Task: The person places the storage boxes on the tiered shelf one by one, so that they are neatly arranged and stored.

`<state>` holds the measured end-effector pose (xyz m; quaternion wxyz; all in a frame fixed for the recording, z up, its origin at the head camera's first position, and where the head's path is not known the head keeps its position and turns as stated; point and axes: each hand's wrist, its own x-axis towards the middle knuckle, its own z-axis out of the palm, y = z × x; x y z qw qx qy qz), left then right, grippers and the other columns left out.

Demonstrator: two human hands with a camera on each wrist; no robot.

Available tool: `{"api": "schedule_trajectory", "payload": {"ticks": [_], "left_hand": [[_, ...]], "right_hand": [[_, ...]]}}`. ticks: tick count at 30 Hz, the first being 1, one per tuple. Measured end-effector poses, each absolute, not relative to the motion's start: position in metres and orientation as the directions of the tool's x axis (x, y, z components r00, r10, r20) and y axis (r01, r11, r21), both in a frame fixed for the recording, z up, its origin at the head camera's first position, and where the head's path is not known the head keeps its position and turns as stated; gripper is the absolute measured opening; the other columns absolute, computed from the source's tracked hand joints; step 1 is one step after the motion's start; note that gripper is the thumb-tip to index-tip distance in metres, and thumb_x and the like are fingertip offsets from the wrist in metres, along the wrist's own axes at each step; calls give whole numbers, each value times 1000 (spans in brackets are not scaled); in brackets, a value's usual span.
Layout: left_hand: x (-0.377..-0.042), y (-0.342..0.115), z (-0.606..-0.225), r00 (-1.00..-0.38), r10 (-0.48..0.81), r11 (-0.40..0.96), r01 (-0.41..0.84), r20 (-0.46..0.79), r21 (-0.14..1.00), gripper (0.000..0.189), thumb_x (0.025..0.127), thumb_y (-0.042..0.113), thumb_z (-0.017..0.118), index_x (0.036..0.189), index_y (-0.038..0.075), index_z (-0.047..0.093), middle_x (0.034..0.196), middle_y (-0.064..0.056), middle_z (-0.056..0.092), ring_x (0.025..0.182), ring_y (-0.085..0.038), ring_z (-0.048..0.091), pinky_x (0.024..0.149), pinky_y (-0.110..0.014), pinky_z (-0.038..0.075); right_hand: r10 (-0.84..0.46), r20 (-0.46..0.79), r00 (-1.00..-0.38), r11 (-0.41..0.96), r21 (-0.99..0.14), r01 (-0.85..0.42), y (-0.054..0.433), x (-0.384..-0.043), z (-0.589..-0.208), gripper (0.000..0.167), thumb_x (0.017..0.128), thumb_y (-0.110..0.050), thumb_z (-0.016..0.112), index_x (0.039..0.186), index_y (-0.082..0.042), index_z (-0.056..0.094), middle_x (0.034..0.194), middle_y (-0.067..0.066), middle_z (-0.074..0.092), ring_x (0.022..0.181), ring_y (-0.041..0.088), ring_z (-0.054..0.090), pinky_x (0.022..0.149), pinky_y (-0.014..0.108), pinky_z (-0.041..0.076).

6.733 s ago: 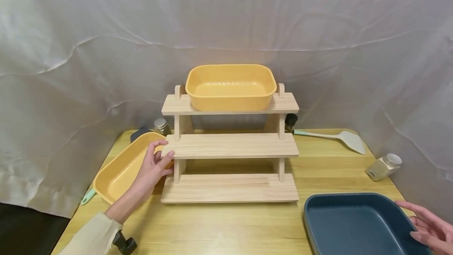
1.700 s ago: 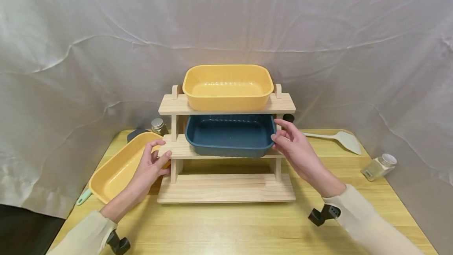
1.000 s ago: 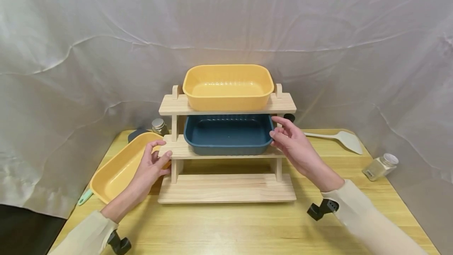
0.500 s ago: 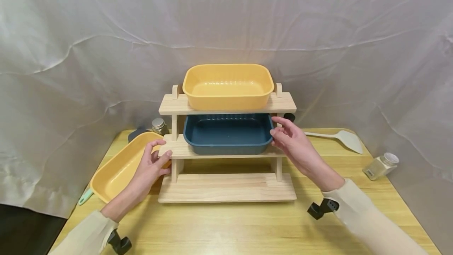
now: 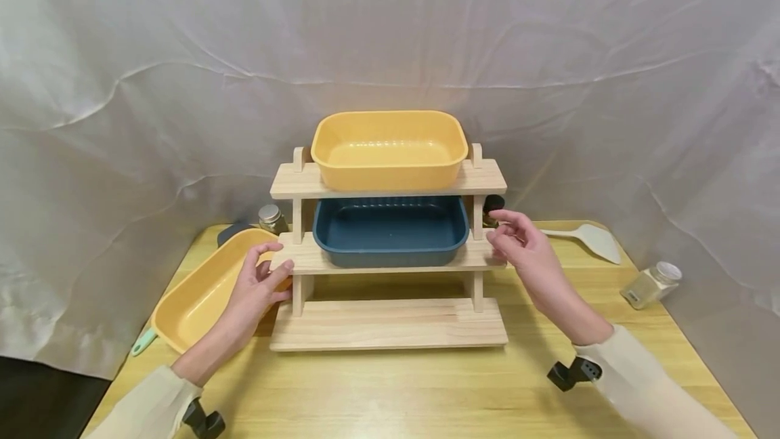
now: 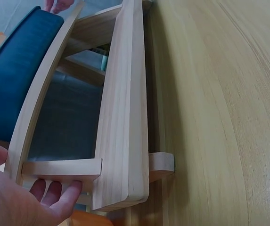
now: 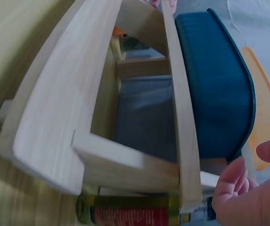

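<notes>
A three-tier wooden shelf [image 5: 390, 324] stands on the table. My left hand [image 5: 252, 290] grips the left end of its middle tier, thumb on top and fingers beneath, by the side support in the left wrist view. On that tier sits a dark blue rectangular tray [image 5: 390, 232]; a yellow tray [image 5: 390, 154] sits on the top tier. My right hand [image 5: 533, 256] is by the middle tier's right end, fingers loosely bent, apart from the blue tray. Close to its fingers is a dark-capped bottle [image 7: 130, 209] with a red label, partly hidden behind the shelf.
Another yellow tray [image 5: 207, 290] leans at the left, beside a silver-lidded jar [image 5: 271, 217] and a green handle [image 5: 143, 342]. To the right lie a white spatula [image 5: 594, 241] and a glass jar [image 5: 652, 284]. Grey cloth [image 5: 390, 32] hangs behind.
The blue tray went from the table at front right onto the middle tier, carried by my right hand. That hand has since let go and moved right. My left hand keeps its grip.
</notes>
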<state>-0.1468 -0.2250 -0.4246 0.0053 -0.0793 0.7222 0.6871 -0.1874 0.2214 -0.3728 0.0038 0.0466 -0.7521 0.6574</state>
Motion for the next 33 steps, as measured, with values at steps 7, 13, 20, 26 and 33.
{"api": "schedule_trajectory", "payload": {"ticks": [7, 13, 20, 26, 33], "left_hand": [[-144, -225, -422, -988, -122, 36, -104, -98, 994, 51, 111, 16, 67, 152, 10, 37, 122, -10, 58, 106, -18, 66, 88, -36, 61], [-141, -227, -423, -988, -128, 11, -84, -82, 996, 52, 111, 16, 68, 152, 8, 38, 125, -13, 57, 108, -23, 70, 92, -38, 62], [-132, -238, -421, -985, -160, 8, -73, -71, 997, 45, 113, 20, 65, 152, 19, 43, 139, -17, 51, 114, -19, 68, 93, -37, 61], [-123, -250, -418, -979, -203, -28, -24, -29, 999, 40, 114, 16, 62, 149, 26, 46, 134, -6, 54, 118, -17, 62, 92, -34, 61], [-116, -263, -412, -962, -272, -96, 20, -7, 995, 38, 113, 13, 62, 145, 28, 48, 128, 2, 60, 113, -12, 65, 86, -31, 62]], "right_hand": [[-8, 55, -998, 196, -979, -55, 236, -188, -384, 46, 109, -14, 69, 149, 3, 52, 112, 2, 56, 97, 13, 54, 81, 19, 49], [3, 10, -1000, 221, -975, -9, 242, -189, -393, 47, 109, -15, 68, 150, 2, 52, 116, 4, 53, 101, 14, 50, 85, 21, 48], [-65, -46, -997, 165, -986, 34, 247, -190, -404, 53, 109, -16, 69, 155, 0, 48, 120, 6, 51, 102, 14, 57, 88, 24, 52], [-94, -53, -994, 54, -997, 48, 252, -190, -412, 49, 109, -13, 70, 152, -1, 50, 122, 8, 51, 105, 15, 60, 92, 29, 56], [-189, -50, -981, -92, -993, 68, 255, -194, -421, 45, 109, -7, 68, 151, -6, 54, 121, 7, 53, 103, 13, 60, 97, 31, 57]]}}
